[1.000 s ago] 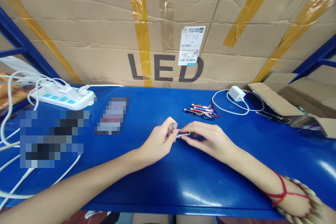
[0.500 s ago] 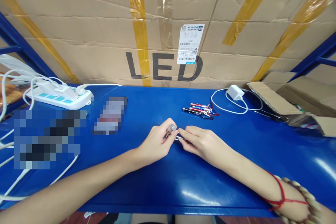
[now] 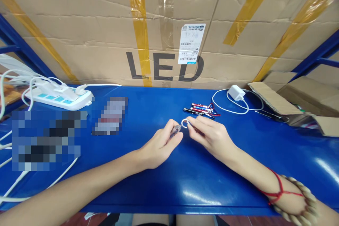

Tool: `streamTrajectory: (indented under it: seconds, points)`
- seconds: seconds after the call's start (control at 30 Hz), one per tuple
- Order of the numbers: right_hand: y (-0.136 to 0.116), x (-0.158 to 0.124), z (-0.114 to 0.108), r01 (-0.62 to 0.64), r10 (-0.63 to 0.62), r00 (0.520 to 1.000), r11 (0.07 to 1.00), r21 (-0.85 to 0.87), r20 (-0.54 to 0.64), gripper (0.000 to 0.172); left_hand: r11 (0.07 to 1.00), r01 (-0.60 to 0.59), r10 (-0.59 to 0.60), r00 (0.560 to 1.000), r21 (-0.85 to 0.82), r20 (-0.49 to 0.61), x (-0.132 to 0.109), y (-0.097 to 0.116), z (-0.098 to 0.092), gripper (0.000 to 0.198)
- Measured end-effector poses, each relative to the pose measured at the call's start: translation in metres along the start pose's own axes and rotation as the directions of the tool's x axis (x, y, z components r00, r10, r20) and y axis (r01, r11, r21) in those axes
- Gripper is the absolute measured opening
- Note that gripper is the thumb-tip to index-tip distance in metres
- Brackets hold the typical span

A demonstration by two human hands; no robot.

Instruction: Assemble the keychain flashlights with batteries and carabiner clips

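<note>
My left hand (image 3: 164, 143) is closed round a small silver penlight (image 3: 176, 130); its end pokes out between thumb and forefinger. My right hand (image 3: 208, 132) pinches a silver carabiner clip (image 3: 185, 123), whose curved end shows and meets the end of the penlight. The rest of the clip is hidden by the fingers. Just beyond my right hand lie several slim penlights (image 3: 199, 108) in red, blue and black, with matching clips, on the blue table (image 3: 148, 183).
A white charger with cable (image 3: 236, 93) lies at the back right, by an open cardboard box (image 3: 275, 99). On the left are a power strip (image 3: 63, 99), loose cables and a blurred flat object (image 3: 112, 116). A large LED carton (image 3: 106, 35) stands behind the table.
My right hand has risen slightly and turned, bringing the curved clip into clear view at the penlight's end. My left hand has shifted a little right.
</note>
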State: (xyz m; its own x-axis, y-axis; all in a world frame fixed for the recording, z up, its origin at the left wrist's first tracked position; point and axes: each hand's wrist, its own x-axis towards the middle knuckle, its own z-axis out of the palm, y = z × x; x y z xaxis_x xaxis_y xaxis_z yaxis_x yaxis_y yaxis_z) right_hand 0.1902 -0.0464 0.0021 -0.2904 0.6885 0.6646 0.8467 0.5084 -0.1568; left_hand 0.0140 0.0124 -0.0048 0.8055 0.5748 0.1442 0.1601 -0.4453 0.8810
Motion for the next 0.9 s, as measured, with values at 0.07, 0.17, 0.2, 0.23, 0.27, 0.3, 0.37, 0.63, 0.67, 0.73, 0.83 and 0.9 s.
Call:
streamTrajectory:
  seconds: [0.07,0.17,0.2,0.23,0.27,0.3,0.37,0.63,0.67,0.73,0.83,0.9]
  points:
    - [0.0006,0.0,-0.0012,-0.013,0.011,0.997,1.0,-0.016,-0.076,0.019,1.0,-0.005,0.005,1.0,0.011,0.031,-0.0011,0.0002,-0.0008,0.019]
    - [-0.0017,-0.0003,-0.0011,0.008,-0.011,0.992,1.0,-0.021,-0.122,0.018,0.997,-0.014,0.01,0.999,0.074,0.054,-0.0018,0.0005,-0.0009,0.018]
    - [-0.0028,-0.0004,-0.0006,0.02,-0.022,0.992,1.0,-0.018,-0.123,0.019,0.995,-0.019,0.013,0.998,0.095,0.064,-0.0018,0.0006,-0.0007,0.017]
    - [-0.0037,-0.0005,0.0001,0.03,-0.031,0.992,0.999,-0.017,-0.121,0.02,0.994,-0.024,0.016,0.997,0.11,0.072,-0.0017,0.0006,-0.0005,0.017]
    - [-0.0044,-0.0006,0.0008,0.039,-0.04,0.992,0.999,-0.016,-0.118,0.021,0.993,-0.027,0.018,0.997,0.118,0.077,-0.0017,0.0005,-0.0002,0.017]
    - [-0.0049,-0.0006,0.0014,0.047,-0.049,0.992,0.999,-0.016,-0.114,0.021,0.992,-0.03,0.02,0.997,0.122,0.078,-0.0016,0.0004,0.0001,0.018]
    - [-0.0052,-0.001,0.0023,0.06,-0.061,0.993,0.998,-0.017,-0.102,0.022,0.992,-0.031,0.022,0.997,0.123,0.077,-0.0017,0.0001,0.0004,0.019]
    - [-0.005,-0.0025,0.0016,0.058,-0.058,0.998,0.998,0.024,-0.017,0.024,0.997,-0.011,0.012,1.0,0.077,-0.007,0.0003,-0.0017,0.0015,0.02]
    - [-0.0051,-0.0022,0.0015,0.055,-0.055,0.998,0.998,0.028,-0.008,0.024,0.998,-0.009,0.01,1.0,0.065,-0.023,0.0008,-0.0021,0.0018,0.02]
    - [-0.0052,-0.0013,0.0014,0.048,-0.048,0.999,0.998,0.034,-0.003,0.025,0.999,-0.005,0.007,0.999,0.051,-0.041,0.0017,-0.0029,0.0023,0.019]
    - [-0.0046,0.0002,0.0009,0.04,-0.04,0.999,0.998,0.039,-0.007,0.026,0.999,0.004,-0.001,0.999,0.051,-0.052,0.002,-0.004,0.0024,0.017]
    - [-0.0037,0.0005,0.0005,0.035,-0.035,0.999,0.999,0.033,-0.007,0.027,0.999,0.008,-0.005,0.998,0.051,-0.068,0.0021,-0.0042,0.0022,0.015]
